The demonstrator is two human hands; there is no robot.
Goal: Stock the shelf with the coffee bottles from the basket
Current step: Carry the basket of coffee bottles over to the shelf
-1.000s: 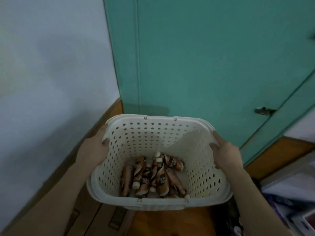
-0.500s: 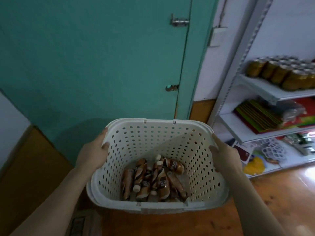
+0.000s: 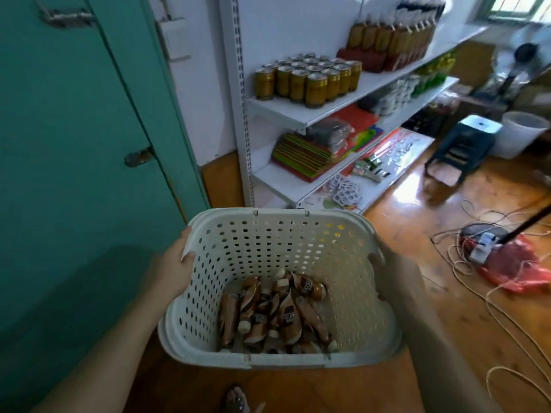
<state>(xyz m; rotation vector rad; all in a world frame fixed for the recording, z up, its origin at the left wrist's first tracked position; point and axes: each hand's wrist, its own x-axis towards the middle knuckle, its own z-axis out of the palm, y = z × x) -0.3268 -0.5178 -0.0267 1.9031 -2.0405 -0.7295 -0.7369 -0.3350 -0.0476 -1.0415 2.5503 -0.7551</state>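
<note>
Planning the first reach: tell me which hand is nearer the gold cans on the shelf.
Right. The right hand holds the basket on the side toward the shelf, below the gold cans; the left hand holds the opposite side, by the teal door.

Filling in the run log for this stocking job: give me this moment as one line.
phase: carrying | left hand and right hand: grip basket sides | coffee bottles: all in basket | shelf: ahead
</note>
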